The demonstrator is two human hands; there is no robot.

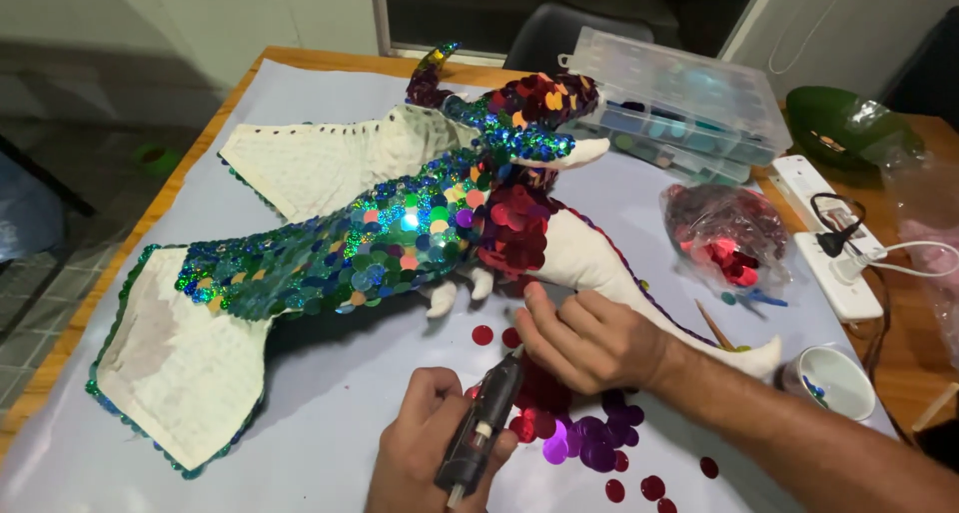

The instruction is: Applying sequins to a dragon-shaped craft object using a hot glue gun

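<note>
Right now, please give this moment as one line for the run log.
left hand: grips black glue gun | right hand: fingers on sequin dragon | loose red sequins on grey mat

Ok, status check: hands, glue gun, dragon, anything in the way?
Left hand grips black glue gun, nozzle up. Right hand fingertips on sequined dragon at red patch. Loose red and purple sequins under both hands; nothing blocking.

A clear plastic box (679,98) sits at the back of the tabletop (904,363), near a green bowl (839,123), a white power strip (834,243) and a small white cup (829,381).
</note>
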